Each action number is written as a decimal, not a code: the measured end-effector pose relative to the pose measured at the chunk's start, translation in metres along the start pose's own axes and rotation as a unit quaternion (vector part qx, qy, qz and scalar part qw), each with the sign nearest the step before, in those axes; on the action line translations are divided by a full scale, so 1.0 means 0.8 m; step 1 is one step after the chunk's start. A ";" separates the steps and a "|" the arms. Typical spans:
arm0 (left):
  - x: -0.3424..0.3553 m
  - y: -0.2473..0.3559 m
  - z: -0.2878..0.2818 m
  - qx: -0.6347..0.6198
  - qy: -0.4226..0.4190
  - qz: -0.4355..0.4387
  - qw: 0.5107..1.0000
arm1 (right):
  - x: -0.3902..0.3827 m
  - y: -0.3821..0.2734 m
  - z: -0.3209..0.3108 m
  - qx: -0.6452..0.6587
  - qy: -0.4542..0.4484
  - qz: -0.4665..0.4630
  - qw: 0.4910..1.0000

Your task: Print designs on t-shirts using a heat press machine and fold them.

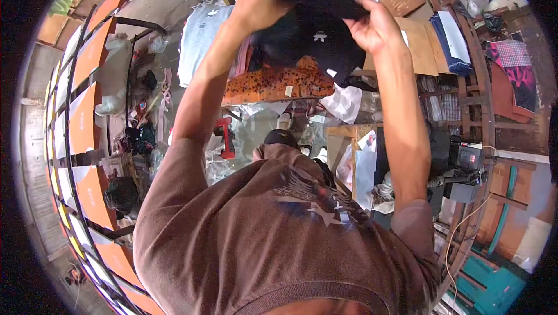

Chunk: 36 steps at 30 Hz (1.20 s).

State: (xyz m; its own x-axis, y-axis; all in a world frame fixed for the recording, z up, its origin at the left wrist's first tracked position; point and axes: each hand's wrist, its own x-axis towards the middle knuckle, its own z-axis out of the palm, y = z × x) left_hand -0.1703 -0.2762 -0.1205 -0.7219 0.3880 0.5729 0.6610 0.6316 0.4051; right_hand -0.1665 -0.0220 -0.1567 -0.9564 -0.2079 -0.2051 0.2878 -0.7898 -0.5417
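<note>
Both my arms reach toward a wooden bench (267, 85) with a dark-spattered orange-brown surface. Over it spreads a black garment (302, 38) with a small white print on it. My left hand (264, 2) is closed around the garment's far left edge, its fingertips partly hidden by the cloth. On the other side, my right hand (376, 27) grips the far right edge between thumb and fingers. The garment's lower part lies on the bench top. Left of it, close to my left forearm, is a stack of light blue folded clothes (200, 38).
Orange and white panels (84, 117) hang on a black metal frame at the left. Brown cardboard (421, 44) and dark blue folded cloth (450, 41) lie at the right. A red tool-like object (225, 139) and crumpled clear plastic (343, 104) are below the bench edge.
</note>
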 end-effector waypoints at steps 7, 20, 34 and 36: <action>0.115 -0.056 0.008 -0.032 0.053 0.071 0.996 | 0.176 -0.070 -0.011 0.024 0.044 0.005 0.999; -0.001 -0.056 0.102 0.113 -0.171 0.032 0.978 | 0.091 0.049 -0.119 -0.084 0.199 0.004 0.976; -0.241 -0.093 0.283 -0.107 -0.502 -0.310 0.800 | 0.004 0.246 -0.344 -0.480 0.370 0.098 0.789; -0.228 -0.112 0.285 -0.045 -0.322 -0.260 0.909 | -0.005 0.237 -0.344 -0.396 0.375 0.175 0.819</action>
State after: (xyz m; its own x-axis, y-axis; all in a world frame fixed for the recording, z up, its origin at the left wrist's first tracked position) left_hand -0.1445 -0.2509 -0.4239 -0.8924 0.3839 -0.2370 0.1897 0.7959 0.5749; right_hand -0.0947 -0.0124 -0.4833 -0.5945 0.3070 -0.7432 0.7639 -0.0730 -0.6412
